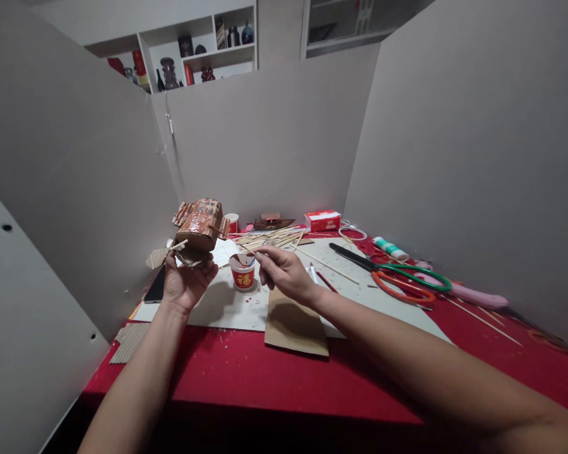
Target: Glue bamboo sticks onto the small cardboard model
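My left hand (pixel 189 284) holds up a cardboard model (pixel 202 217) from below. The model has a rounded, glossy reddish-brown top with dark marks, ribbed pieces at its sides and a bare brown end. A pale stick (pixel 178 245) juts out by its underside. My right hand (pixel 284 270) pinches a thin stick (pixel 247 250) above a red and white paper cup (pixel 243 276). Brown paint shows on the cup's inner wall, and something blue leans in it. The tip of the stick is too small to make out.
Many thin wooden sticks (pixel 269 238) lie behind the cup. Large scissors (pixel 397 274), a glue tube (pixel 390 249) and a red tissue box (pixel 322 220) are rightward. Brown cardboard (pixel 296 325) lies in front, a phone (pixel 155 287) at left, a model boat (pixel 273 221) behind.
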{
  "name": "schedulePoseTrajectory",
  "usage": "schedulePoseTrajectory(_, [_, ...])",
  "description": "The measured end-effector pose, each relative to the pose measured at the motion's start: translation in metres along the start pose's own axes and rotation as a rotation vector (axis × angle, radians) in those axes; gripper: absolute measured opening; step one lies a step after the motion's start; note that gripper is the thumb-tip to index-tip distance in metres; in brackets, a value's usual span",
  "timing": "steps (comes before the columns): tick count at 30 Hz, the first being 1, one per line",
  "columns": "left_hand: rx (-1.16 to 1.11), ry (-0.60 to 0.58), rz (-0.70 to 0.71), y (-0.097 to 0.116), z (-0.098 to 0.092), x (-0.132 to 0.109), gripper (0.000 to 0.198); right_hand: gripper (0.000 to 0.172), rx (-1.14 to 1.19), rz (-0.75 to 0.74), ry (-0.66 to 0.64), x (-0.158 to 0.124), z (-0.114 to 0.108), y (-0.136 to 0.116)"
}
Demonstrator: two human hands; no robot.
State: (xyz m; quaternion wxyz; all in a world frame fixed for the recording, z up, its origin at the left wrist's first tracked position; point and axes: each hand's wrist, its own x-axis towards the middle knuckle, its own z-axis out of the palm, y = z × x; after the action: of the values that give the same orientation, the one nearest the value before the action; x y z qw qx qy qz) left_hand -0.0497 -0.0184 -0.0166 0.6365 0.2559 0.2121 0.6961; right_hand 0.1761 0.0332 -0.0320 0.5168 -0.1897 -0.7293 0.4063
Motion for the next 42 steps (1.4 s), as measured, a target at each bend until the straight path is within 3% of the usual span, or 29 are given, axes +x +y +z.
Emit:
schedulePoseTrajectory(9, [0.005,-0.032,0.012,-0.0017,0.0004,-0.0009,0.056,0.043,-0.029,-0.021,-0.030,-0.0009,0.0019,0.0008])
schedulePoseTrajectory(14, [-0.007,-0.042,-0.016,-0.0022,0.0029,-0.0024,0.059,0.041,-0.026,0.000,0.029,0.0009,0.0003,0.0011])
schedulePoseTrajectory(20, [-0.023,-0.025,-0.007,-0.0023,0.0075,-0.0055,0.053,0.039,-0.046,-0.072,-0.061,-0.0024,0.0057,-0.0011])
schedulePoseTrajectory(26, [0.016,-0.052,-0.003,-0.0043,0.0039,-0.0049,0.055,0.039,-0.051,-0.066,0.124,0.0060,-0.0031,-0.0053])
schedulePoseTrajectory(34, [0.024,-0.038,0.004,-0.0039,0.0036,-0.0041,0.049,0.038,-0.097,-0.124,0.107,0.0016,0.0001,-0.0059])
schedulePoseTrajectory(38, [0.049,-0.044,0.005,-0.0042,0.0034,-0.0042,0.055,0.039,-0.064,-0.091,0.162,0.0048,-0.0040,-0.0060])
schedulePoseTrajectory(42, [0.064,-0.054,0.009,-0.0038,0.0020,-0.0035,0.057,0.035,-0.103,-0.148,0.128,0.0001,0.0005,-0.0049])
